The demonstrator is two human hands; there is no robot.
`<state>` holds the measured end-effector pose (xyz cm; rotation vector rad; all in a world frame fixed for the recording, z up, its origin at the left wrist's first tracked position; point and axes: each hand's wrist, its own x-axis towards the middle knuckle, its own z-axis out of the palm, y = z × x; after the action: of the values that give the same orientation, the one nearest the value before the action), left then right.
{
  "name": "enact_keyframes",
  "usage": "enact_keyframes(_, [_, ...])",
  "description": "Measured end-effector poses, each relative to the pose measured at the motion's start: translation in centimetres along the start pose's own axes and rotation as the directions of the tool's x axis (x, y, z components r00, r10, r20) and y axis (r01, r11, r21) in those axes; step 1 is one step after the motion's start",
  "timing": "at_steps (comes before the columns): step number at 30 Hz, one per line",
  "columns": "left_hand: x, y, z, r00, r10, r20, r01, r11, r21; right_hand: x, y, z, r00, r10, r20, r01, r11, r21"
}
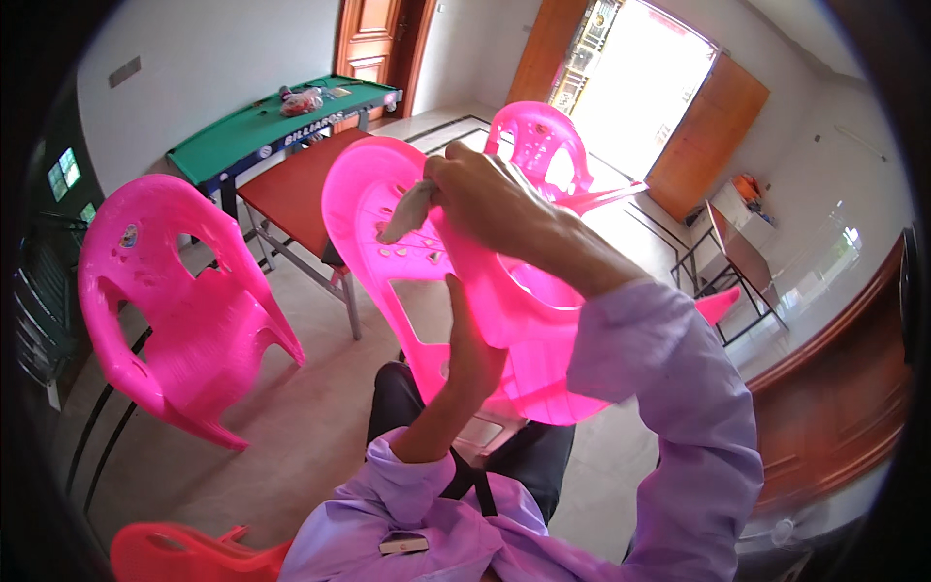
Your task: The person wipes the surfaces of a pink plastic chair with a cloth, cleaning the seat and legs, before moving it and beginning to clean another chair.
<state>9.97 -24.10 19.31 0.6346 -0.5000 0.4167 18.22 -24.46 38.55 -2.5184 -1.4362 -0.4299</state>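
Tilted in front of me is a pink plastic armchair [538, 385], its cut-out back turned to the left. My right hand [476, 193] grips a crumpled pale cloth [409, 214] at the chair's upper edge, and the cloth hangs towards the perforated back. Lower down, my left hand [469, 327] rests against the chair's pink plastic; its fingers are partly hidden behind the part, so its hold is unclear.
Another pink plastic chair [196, 313] stands at left, one more [542, 142] beyond. A red chair [174, 553] is at lower left. Behind stand a brown-topped table [305, 185] and a green billiards table [240, 131]. A folding table [742, 254] is at right.
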Motion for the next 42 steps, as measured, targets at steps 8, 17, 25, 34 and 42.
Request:
enact_keyframes(8, [0.8,1.9,-1.2,0.980,-0.129,-0.153,0.144,0.986,0.086,-12.7,0.7,-4.3,0.945,0.245,0.217,-0.314,0.863,0.394])
enact_keyframes(17, [-0.4,4.3,0.1,0.960,-0.280,-0.027,0.272,0.948,-0.166,-26.0,11.6,-13.1,0.751,0.512,0.417,-0.596,0.798,0.095])
enact_keyframes(25, [2.6,9.8,2.0,0.892,-0.407,-0.196,0.413,0.911,-0.014,-27.6,1.4,-10.1,0.933,0.263,0.246,-0.294,0.951,0.099])
enact_keyframes(34, [4.5,10.0,3.6,0.840,-0.505,-0.200,0.529,0.843,0.092,-32.9,3.9,-8.2,0.956,0.290,0.049,-0.275,0.940,-0.201])
enact_keyframes(42, [2.7,11.3,1.9,0.835,-0.535,-0.131,0.550,0.819,0.161,-34.2,1.9,-5.1,0.966,0.182,-0.185,-0.235,0.916,-0.325])
